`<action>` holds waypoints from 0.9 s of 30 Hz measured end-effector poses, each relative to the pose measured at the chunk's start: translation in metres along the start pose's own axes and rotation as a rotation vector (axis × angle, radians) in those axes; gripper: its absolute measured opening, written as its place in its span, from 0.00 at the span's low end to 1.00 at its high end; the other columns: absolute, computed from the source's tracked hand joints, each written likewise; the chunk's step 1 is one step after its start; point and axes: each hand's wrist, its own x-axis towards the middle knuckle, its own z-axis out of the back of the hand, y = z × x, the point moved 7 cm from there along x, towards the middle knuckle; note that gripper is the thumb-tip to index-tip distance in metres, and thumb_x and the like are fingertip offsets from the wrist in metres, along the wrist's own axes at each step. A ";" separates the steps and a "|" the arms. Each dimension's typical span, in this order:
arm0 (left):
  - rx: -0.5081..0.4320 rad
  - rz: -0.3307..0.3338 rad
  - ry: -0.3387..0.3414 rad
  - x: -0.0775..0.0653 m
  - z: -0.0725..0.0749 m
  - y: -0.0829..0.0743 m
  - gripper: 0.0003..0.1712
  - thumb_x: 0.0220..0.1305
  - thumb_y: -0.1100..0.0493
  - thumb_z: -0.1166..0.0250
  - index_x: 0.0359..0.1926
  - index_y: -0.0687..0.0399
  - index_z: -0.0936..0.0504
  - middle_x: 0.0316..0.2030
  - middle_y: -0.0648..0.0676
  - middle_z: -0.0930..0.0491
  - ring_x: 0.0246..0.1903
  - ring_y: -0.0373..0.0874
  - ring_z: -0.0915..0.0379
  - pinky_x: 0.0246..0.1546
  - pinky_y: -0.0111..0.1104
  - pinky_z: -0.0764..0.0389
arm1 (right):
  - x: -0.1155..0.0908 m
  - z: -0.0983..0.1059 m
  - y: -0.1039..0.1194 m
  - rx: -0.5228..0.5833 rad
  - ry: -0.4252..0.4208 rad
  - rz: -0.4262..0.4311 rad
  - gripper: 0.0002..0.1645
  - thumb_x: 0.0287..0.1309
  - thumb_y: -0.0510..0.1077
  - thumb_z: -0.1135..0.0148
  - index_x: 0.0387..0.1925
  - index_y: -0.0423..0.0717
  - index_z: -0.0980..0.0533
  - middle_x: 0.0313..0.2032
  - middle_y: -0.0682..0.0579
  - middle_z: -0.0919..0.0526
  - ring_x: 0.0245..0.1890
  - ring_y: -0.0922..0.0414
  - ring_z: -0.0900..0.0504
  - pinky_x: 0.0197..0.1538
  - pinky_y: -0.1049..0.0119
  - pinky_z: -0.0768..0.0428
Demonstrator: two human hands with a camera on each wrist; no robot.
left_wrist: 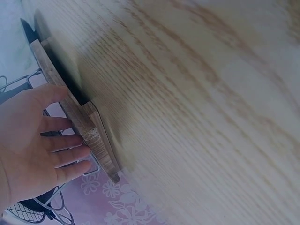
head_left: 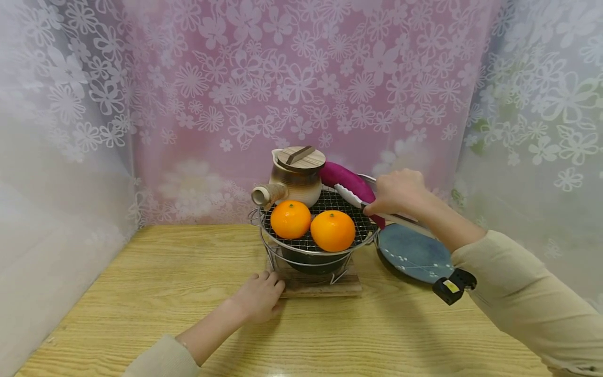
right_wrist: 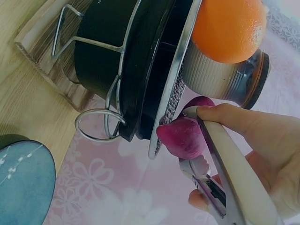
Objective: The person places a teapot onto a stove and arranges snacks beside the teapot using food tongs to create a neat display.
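My right hand [head_left: 400,193] grips a pair of tongs [right_wrist: 239,173] with pale handles. Between the tongs' tips is a purple sweet potato [head_left: 346,175], slanting over the right side of the wire grill mesh [head_left: 363,222]. In the right wrist view its pointed end overlaps the mesh rim. Two oranges [head_left: 290,220] sit at the front of the mesh, and a clay teapot [head_left: 305,188] with a wooden lid stands behind them. My left hand [head_left: 261,296] rests against the left end of the wooden board [head_left: 325,290] under the stove, its fingers [left_wrist: 65,159] extended along the edge.
A blue plate [head_left: 414,251] with small white blossoms lies right of the stove. The black stove bowl [right_wrist: 101,47] sits in a metal wire stand [head_left: 270,256]. Floral curtains [head_left: 301,78] hang behind and on both sides of the wooden table [head_left: 188,272].
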 end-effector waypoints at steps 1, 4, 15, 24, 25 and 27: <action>-0.002 0.000 0.003 0.000 0.000 0.000 0.21 0.60 0.46 0.39 0.44 0.57 0.24 0.41 0.56 0.28 0.41 0.50 0.31 0.38 0.38 0.28 | 0.001 -0.001 0.000 0.000 0.006 -0.002 0.23 0.43 0.64 0.38 0.16 0.49 0.27 0.17 0.53 0.28 0.23 0.52 0.30 0.25 0.58 0.36; -0.004 0.002 0.008 0.000 0.001 0.000 0.20 0.60 0.46 0.39 0.44 0.57 0.24 0.41 0.56 0.28 0.41 0.50 0.31 0.38 0.38 0.28 | 0.002 -0.002 0.002 -0.002 0.021 -0.008 0.24 0.43 0.64 0.38 0.16 0.49 0.27 0.17 0.52 0.28 0.23 0.51 0.31 0.25 0.59 0.36; -0.001 0.006 0.012 0.000 0.000 0.001 0.20 0.60 0.46 0.39 0.43 0.56 0.24 0.40 0.56 0.28 0.41 0.49 0.31 0.38 0.38 0.28 | 0.003 0.000 0.006 0.004 0.027 -0.002 0.25 0.44 0.64 0.38 0.15 0.49 0.28 0.17 0.53 0.30 0.22 0.52 0.33 0.24 0.61 0.38; 0.004 0.005 0.013 0.001 -0.002 0.000 0.21 0.59 0.45 0.38 0.44 0.57 0.24 0.41 0.56 0.28 0.41 0.49 0.31 0.37 0.38 0.28 | 0.006 -0.003 0.010 -0.011 0.059 -0.004 0.23 0.44 0.64 0.37 0.16 0.49 0.25 0.19 0.53 0.27 0.23 0.52 0.31 0.25 0.61 0.37; 0.004 0.005 0.013 0.001 -0.002 0.000 0.21 0.59 0.45 0.38 0.44 0.57 0.24 0.41 0.56 0.28 0.41 0.49 0.30 0.38 0.38 0.28 | 0.006 -0.003 0.012 -0.014 0.059 -0.002 0.24 0.44 0.64 0.36 0.16 0.49 0.26 0.19 0.53 0.27 0.23 0.52 0.31 0.25 0.61 0.36; 0.007 0.004 0.013 0.001 -0.002 0.000 0.22 0.59 0.45 0.38 0.44 0.57 0.24 0.41 0.56 0.28 0.41 0.49 0.30 0.37 0.38 0.28 | 0.007 -0.003 0.014 -0.020 0.060 0.000 0.24 0.44 0.64 0.36 0.17 0.49 0.26 0.19 0.53 0.27 0.23 0.53 0.31 0.25 0.62 0.36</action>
